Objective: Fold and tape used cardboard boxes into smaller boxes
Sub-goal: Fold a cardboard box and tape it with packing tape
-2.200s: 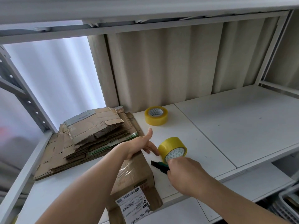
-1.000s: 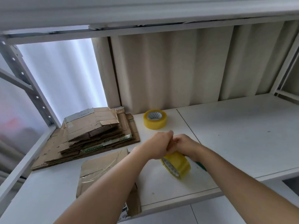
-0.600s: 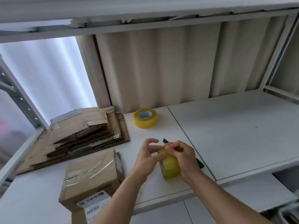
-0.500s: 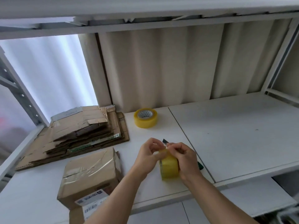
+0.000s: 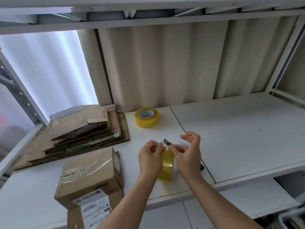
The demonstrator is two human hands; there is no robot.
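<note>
Bare white shelf (image 5: pixel 247 129) lying open at right, stack of flattened cardboard (image 5: pixel 79 129) filling back left, taped box (image 5: pixel 89 172) at front left, spare tape roll (image 5: pixel 146 117) near rear wall, upper shelf (image 5: pixel 148 15) low overhead

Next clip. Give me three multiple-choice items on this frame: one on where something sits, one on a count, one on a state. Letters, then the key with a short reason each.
1. Where is the stack of flattened cardboard?
A. left rear of the shelf
B. right end of the shelf
C. on the closed box

2. How many yellow tape rolls show?
A. one
B. two
C. three

3. How is the tape roll between the hands?
A. lying flat, untouched
B. on edge, held by both hands
C. stuck to the box

Key: A, the stack lies by the left post; B, one spare roll lies flat at the back, one is held; B, the left hand and right hand hold it on edge, beside the taped box.
</note>
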